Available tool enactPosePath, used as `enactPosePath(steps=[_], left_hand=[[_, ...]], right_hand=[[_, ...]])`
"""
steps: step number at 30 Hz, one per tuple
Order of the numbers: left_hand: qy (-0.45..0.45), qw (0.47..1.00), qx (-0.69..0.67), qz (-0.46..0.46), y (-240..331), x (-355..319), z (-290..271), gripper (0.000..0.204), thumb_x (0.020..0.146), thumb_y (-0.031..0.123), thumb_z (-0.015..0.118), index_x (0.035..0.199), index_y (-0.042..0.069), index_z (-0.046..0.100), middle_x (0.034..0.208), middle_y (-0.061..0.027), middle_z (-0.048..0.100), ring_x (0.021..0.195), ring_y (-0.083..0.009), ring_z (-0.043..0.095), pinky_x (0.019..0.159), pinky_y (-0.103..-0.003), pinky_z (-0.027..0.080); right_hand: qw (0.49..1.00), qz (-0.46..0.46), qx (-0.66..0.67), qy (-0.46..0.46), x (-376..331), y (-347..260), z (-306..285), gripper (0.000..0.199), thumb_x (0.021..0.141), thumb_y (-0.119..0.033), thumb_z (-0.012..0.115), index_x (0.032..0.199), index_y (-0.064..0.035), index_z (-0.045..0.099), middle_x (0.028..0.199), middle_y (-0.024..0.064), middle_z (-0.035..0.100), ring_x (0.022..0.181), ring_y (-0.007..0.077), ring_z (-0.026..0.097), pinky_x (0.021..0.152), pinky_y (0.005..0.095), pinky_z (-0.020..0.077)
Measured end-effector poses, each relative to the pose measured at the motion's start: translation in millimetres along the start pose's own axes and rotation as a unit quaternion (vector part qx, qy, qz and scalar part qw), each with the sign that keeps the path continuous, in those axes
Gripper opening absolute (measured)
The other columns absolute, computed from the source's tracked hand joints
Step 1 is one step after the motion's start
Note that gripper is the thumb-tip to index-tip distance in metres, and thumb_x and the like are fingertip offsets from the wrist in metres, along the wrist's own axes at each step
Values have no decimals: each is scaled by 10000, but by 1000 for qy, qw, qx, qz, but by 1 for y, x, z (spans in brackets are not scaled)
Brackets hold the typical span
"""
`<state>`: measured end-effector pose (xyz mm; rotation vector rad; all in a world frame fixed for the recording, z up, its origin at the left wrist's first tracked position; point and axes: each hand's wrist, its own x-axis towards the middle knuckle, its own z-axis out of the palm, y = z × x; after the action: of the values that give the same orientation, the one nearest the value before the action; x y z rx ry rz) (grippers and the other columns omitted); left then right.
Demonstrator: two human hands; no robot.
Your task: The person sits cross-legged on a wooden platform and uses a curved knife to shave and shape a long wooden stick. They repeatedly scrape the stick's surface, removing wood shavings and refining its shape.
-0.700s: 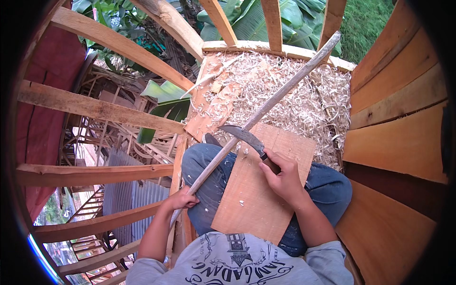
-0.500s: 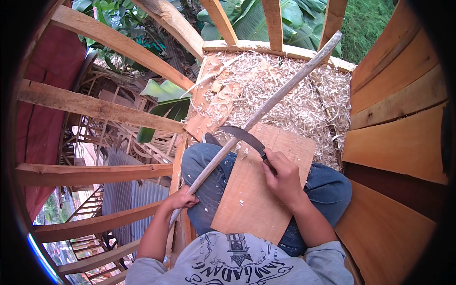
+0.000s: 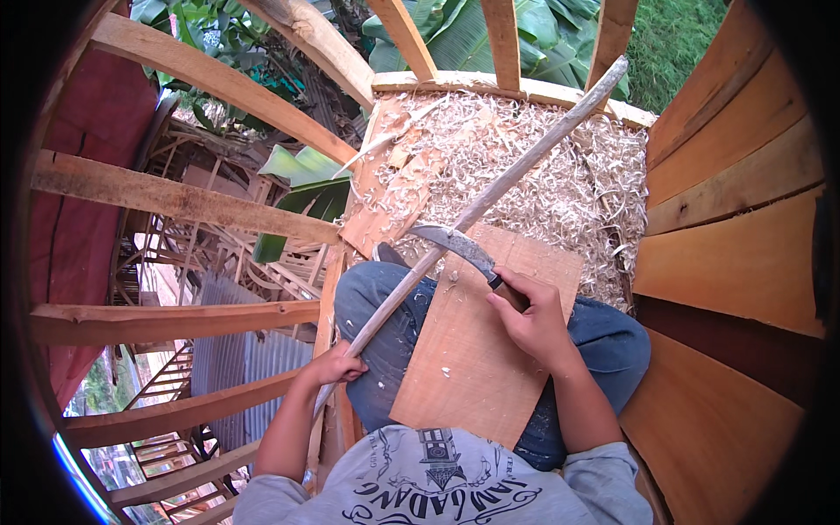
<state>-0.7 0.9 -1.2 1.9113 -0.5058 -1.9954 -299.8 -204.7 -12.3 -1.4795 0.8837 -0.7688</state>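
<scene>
A long grey wooden stick (image 3: 525, 164) slants from beside my left hip up to the far right, across my left knee. Near its lower end my left hand (image 3: 336, 367) is closed around it. My right hand (image 3: 531, 317) grips the dark handle of a sickle (image 3: 462, 248), whose curved blade crosses the stick at mid-length, tip to the left. The blade's flat side now looks pale and shiny. Under the sickle, a flat wooden board (image 3: 475, 350) lies tilted across my lap, with a few small chips on it.
Curled wood shavings (image 3: 534, 188) cover the floor ahead, around a loose plank (image 3: 411, 197). Wooden rails (image 3: 188, 194) fence the left and far sides, with banana leaves (image 3: 472, 44) beyond. Wide boards (image 3: 726, 262) wall the right side. Below at left lies corrugated metal sheeting (image 3: 249, 367).
My right hand has shifted slightly right and turned the sickle, so its blade shows a lighter face. The stick and my left hand stay nearly where they were.
</scene>
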Motion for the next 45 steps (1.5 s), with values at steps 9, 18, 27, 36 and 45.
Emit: enactPosePath(steps=[9,18,27,36,45], left_hand=[[-5,1000,-15,1,0,0,-1,234,775,99,593,598,84,441,513,23,406,427,-75,362,415,-241,262],[10,1000,-10,-13,9,-2,3,246,776,103,602,587,91,444,514,30,400,434,-69,356,420,-241,263],[-11,1000,-3,-15,-7,4,-7,317,755,67,577,1047,19,464,554,24,387,449,-66,353,411,-232,260],[-12,1000,-13,-15,-6,2,-7,153,761,87,579,856,45,467,538,23,388,441,-66,350,411,-232,252],[20,1000,-4,-24,15,-4,5,232,776,121,584,591,80,450,500,22,392,407,-72,342,394,-246,247]], right_hand=[[994,-56,-45,-77,-6,-4,7,331,793,-38,665,1110,41,615,753,138,618,622,157,575,577,288,447],[995,-75,-47,-44,-6,-2,12,344,792,-39,668,1122,34,608,754,155,608,616,207,595,581,309,455],[998,-48,-30,18,-2,0,4,340,802,-37,665,1124,52,603,842,174,647,714,200,636,613,288,474],[999,-45,8,25,9,6,-5,358,794,-38,678,1135,43,607,750,137,634,632,96,547,572,268,437],[998,-39,-13,-45,-8,-3,17,333,800,-43,655,1125,22,615,760,158,619,636,196,605,590,325,465]])
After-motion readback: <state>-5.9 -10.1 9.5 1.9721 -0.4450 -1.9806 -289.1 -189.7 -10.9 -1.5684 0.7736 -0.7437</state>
